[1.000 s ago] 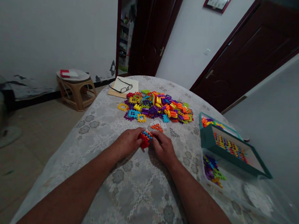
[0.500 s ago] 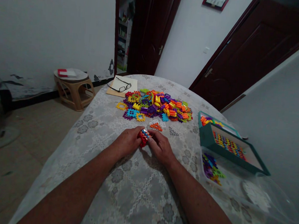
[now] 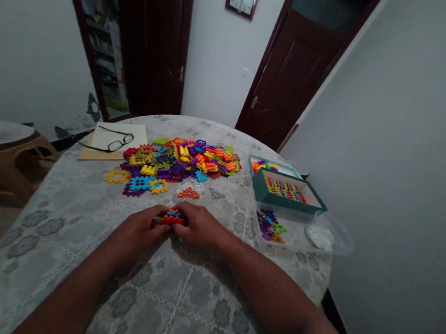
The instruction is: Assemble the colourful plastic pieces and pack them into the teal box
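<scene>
Between my two hands, low over the table, is a small stack of toothed plastic building pieces (image 3: 172, 217) in red, blue and orange. My left hand (image 3: 142, 228) grips its left end with the fingers closed. The right end is pinched by my right hand (image 3: 200, 225), whose thumb lies along the near side. Fingers cover both ends of the stack. Just beyond my hands lie an orange triangular piece (image 3: 189, 193), a grey triangular piece (image 3: 217, 193) and a few white square pieces. A large mixed pile of colourful plastic pieces (image 3: 177, 168) spreads farther back.
At the right stand a green box (image 3: 261, 189) with rows of pieces and a clear plastic tray (image 3: 256, 230) holding loose pieces. Black-framed glasses (image 3: 115, 144) rest on a paper pad (image 3: 139, 135) at the back left. A patterned cloth (image 3: 183, 296) covers the round table.
The view has swung to the right, so the pile and boxes appear farther left. The stack has turned in my hands from slanted to nearly level, and both hands still hold it.
</scene>
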Demonstrator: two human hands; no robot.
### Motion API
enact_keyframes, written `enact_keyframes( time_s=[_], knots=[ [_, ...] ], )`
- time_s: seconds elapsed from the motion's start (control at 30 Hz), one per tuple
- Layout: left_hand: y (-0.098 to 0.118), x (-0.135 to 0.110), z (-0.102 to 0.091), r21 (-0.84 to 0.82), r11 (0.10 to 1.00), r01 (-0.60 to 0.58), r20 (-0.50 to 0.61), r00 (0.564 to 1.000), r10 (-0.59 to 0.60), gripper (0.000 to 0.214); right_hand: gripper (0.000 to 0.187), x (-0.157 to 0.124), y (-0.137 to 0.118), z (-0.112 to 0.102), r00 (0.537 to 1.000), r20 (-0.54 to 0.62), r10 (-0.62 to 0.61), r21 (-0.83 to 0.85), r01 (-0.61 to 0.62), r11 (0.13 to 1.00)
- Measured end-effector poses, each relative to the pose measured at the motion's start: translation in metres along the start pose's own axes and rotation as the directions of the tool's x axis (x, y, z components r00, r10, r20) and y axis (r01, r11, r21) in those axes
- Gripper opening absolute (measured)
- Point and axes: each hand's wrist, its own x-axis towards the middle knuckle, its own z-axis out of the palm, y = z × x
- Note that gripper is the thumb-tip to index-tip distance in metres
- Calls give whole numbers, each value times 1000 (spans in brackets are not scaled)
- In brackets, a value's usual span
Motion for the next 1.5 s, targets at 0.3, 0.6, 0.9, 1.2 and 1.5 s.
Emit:
enact_keyframes(
  time_s=[0.3, 0.6, 0.9, 1.2, 1.5],
  knots=[
    [8, -1, 9, -134, 991, 12, 95, 996, 0, 60, 15, -22, -9, -92, 1000, -15, 1, -165, -3, 986],
    [2, 3, 9, -88, 996, -24, -13, 1000, 23, 53, 22, -74, 85, -254, 892, -350, 286, -515, -438, 737],
    [0, 4, 10, -56, 997, -46, -4, 999, 46, 42, 21, -83, 135, -283, 802, -50, 595, -406, -561, 721],
    [-2, 4, 11, -42, 997, -61, 16, 998, 62, 40, 31, -79, 143, -299, 694, 280, 663, -87, -670, 737],
    [0, 2, 10, -74, 996, -56, 14, 998, 57, 42, 41, -81, 165, -282, 734, 161, 660, -134, -647, 751]
  ],
)
